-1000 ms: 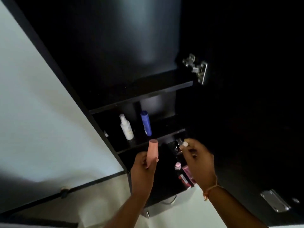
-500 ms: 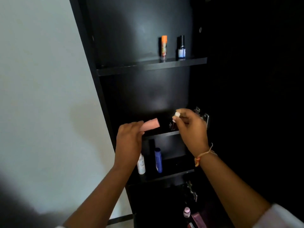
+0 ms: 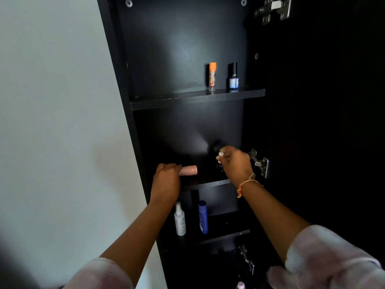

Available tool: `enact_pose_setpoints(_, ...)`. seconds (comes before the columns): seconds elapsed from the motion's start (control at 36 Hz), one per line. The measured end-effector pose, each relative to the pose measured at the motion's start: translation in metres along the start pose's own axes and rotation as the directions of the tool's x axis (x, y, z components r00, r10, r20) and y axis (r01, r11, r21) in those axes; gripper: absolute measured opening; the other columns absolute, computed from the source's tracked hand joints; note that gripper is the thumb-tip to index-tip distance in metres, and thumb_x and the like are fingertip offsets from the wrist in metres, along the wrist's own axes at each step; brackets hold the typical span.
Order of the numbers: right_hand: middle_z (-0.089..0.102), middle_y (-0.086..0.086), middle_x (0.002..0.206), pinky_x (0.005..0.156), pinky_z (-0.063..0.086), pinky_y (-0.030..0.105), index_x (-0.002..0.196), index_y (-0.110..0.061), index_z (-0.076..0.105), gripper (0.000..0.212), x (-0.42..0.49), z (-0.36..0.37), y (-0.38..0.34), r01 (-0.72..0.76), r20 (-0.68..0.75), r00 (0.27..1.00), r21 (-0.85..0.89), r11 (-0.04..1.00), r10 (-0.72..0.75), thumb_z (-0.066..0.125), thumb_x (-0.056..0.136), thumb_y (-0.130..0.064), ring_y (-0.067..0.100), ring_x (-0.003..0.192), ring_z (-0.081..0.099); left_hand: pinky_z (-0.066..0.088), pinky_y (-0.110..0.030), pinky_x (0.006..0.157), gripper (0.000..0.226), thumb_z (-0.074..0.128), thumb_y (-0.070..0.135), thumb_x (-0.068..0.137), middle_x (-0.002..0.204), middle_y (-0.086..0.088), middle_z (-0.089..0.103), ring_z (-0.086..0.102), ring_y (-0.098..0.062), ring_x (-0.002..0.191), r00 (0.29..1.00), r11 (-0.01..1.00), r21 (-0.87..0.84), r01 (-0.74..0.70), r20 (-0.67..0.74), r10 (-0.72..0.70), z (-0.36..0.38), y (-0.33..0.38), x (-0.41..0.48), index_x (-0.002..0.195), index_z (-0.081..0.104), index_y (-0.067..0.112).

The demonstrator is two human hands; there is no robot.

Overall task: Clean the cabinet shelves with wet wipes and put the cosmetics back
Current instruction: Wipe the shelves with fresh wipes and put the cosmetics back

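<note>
**Both hands at the middle shelf of the black cabinet**

The fingers (image 3: 169,168) of the left hand (image 3: 165,182) are wrapped tight around one end of a pink tube (image 3: 188,170), which lies level and points toward the right of the frame, just above the front edge of the middle shelf (image 3: 205,183). Whether the tube touches the shelf I cannot tell. To its right, the right hand (image 3: 236,163) has its fingers (image 3: 221,156) pinched narrow around a small dark item (image 3: 219,165) over the same shelf (too dim in there to name it). A thin orange-and-white thread bracelet (image 3: 245,184) circles that wrist, and pale pink sleeves (image 3: 325,251) are pushed up both forearms, low in the frame.

Just right of the right hand a metal hinge (image 3: 260,163) sits on the cabinet's side wall; another hinge (image 3: 273,8) shows at the upper right.

Above, on the upper shelf (image 3: 187,100), an orange-capped tube (image 3: 212,77) stands upright, and near it to the right a small dark-capped bottle (image 3: 233,77) with a blue label. Below the hands, on the lower shelf (image 3: 225,235), a white spray bottle (image 3: 180,220) stands just beside a blue bottle (image 3: 203,217). At the bottom edge of the frame a pink cap (image 3: 241,285) peeks up from the lowest compartment. A plain pale wall (image 3: 58,122) fills the left half of the frame.
</note>
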State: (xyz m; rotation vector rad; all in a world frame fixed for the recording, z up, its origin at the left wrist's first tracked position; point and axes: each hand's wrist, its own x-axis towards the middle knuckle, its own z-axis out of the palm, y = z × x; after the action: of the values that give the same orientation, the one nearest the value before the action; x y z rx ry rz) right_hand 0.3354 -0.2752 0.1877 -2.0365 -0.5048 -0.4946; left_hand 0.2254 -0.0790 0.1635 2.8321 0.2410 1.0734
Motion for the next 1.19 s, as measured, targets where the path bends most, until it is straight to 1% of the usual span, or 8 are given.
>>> enact_pose_setpoints(0.06,0.073,-0.001,0.084,0.059,0.04,0.0,0.095,-0.012,0.068,0.008,0.001,0.001,0.002,-0.006,0.001,1.0,-0.01,1.0,0.006,0.067,0.089,-0.017,0.002,0.071,0.063,0.054,-0.033,0.08,0.043,0.062,-0.008,0.073,0.098,-0.006,0.072,0.06,-0.031,0.09,1.0,1.0,-0.017,0.001,0.0,-0.001,0.003,-0.001,0.0,0.111,0.071,0.01)
enact_pose_setpoints(0.25,0.073,0.001,0.082,0.071,0.056,0.026,0.094,-0.015,0.068,0.011,0.009,0.007,0.009,0.001,-0.009,1.0,-0.048,0.999,-0.002,0.071,0.086,-0.022,0.014,0.077,0.069,0.05,-0.034,0.09,0.044,0.058,-0.003,0.079,0.111,-0.007,0.069,0.057,-0.03,0.103,0.999,0.997,-0.069,0.036,0.024,-0.034,0.007,0.002,0.001,0.12,0.067,0.01)
enact_pose_setpoints(0.42,0.071,0.0,0.091,0.067,0.052,0.018,0.106,-0.016,0.065,0.025,0.009,0.011,0.013,-0.013,0.042,0.999,0.013,1.0,0.012,0.074,0.082,-0.013,0.011,0.08,0.068,0.051,-0.034,0.079,0.023,0.059,0.021,0.084,0.098,0.003,0.069,0.057,-0.02,0.093,0.997,0.994,-0.079,0.07,0.023,-0.069,0.008,0.007,-0.002,0.104,0.071,0.02)
enact_pose_setpoints(0.53,0.071,0.002,0.09,0.072,0.058,0.026,0.11,-0.016,0.062,0.034,0.009,0.013,0.017,-0.011,0.048,0.999,0.063,0.998,0.008,0.075,0.079,-0.008,0.013,0.082,0.07,0.05,-0.034,0.079,0.019,0.06,0.021,0.083,0.096,0.003,0.068,0.057,-0.02,0.093,0.997,0.992,-0.095,0.078,0.033,-0.075,0.009,0.007,-0.002,0.1,0.068,0.02)
enact_pose_setpoints(0.75,0.07,0.006,0.108,0.086,0.049,0.02,0.127,-0.013,0.055,0.056,0.005,0.015,0.02,0.003,0.048,0.999,0.031,1.0,-0.004,0.079,0.077,-0.01,0.016,0.1,0.067,0.05,-0.035,0.084,0.022,0.064,0.021,0.083,0.101,0.001,0.067,0.058,-0.021,0.098,0.994,0.977,-0.184,0.107,0.027,-0.104,0.009,0.01,-0.005,0.104,0.065,0.018)
enact_pose_setpoints(0.92,0.068,0.004,0.112,0.085,0.05,0.021,0.121,-0.015,0.06,0.046,-0.018,0.0,0.009,0.057,-0.057,0.997,-0.063,0.996,-0.06,0.078,0.08,-0.024,0.015,0.101,0.065,0.038,-0.031,0.101,0.033,0.063,0.03,0.087,0.121,0.003,0.061,0.053,-0.017,0.116,0.998,0.987,-0.16,0.027,-0.059,-0.037,0.005,0.024,-0.013,0.119,0.058,0.021)
enact_pose_setpoints(1.06,0.067,-0.005,0.104,0.072,0.056,0.029,0.108,-0.02,0.065,0.026,-0.064,-0.014,0.0,0.089,-0.242,0.964,-0.099,0.991,-0.111,0.071,0.085,-0.032,0.007,0.086,0.065,0.038,-0.028,0.103,0.028,0.057,0.029,0.093,0.12,0.006,0.058,0.049,-0.01,0.116,0.989,0.924,-0.354,-0.143,-0.083,0.121,-0.001,0.056,-0.039,0.119,0.059,0.02)
enact_pose_setpoints(1.19,0.068,-0.005,0.09,0.064,0.054,0.019,0.095,-0.017,0.067,0.016,-0.118,-0.008,0.026,0.026,-0.231,0.972,-0.034,0.999,-0.033,0.068,0.089,-0.032,0.003,0.073,0.064,0.042,-0.022,0.095,0.02,0.061,0.023,0.093,0.11,0.004,0.061,0.053,-0.01,0.107,0.969,0.821,-0.54,-0.186,0.039,0.245,0.021,0.081,-0.095,0.11,0.063,0.015)
